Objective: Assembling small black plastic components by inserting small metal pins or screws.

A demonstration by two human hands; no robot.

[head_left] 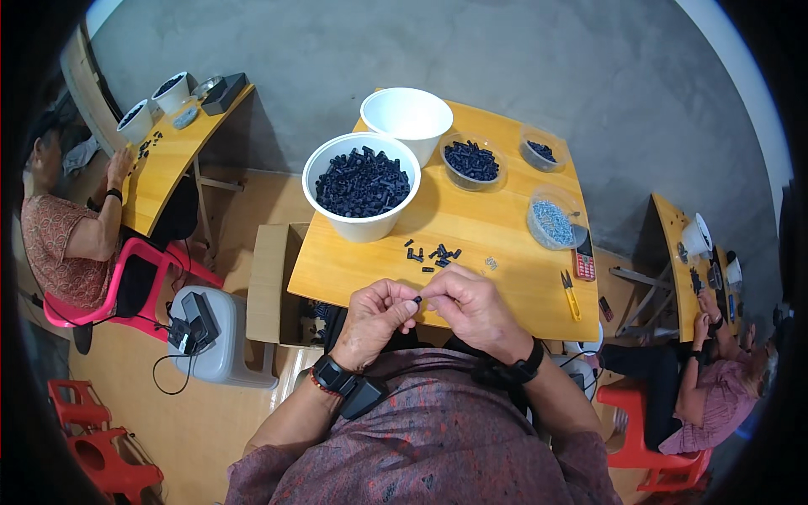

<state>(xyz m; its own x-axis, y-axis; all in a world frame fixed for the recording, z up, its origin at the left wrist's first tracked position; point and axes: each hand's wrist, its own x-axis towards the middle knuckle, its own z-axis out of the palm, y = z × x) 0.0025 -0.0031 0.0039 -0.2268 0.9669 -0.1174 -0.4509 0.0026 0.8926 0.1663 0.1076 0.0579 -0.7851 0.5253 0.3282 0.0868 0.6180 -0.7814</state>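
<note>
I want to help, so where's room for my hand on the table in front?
Bare tabletop lies between the silver bits and yellow-handled snips, and in front of the filled white bucket, left of the loose black pieces. It's crowded back left, by the second white bucket, and around the blue bits and red gadget.

The left hand point(374, 316) partly hides the black piece point(417, 300), too small to make out.

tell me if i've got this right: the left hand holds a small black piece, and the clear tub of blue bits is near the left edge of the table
Not quite: the head view shows the clear tub of blue bits near the table's right edge. The left hand does hold a small black piece.
</note>
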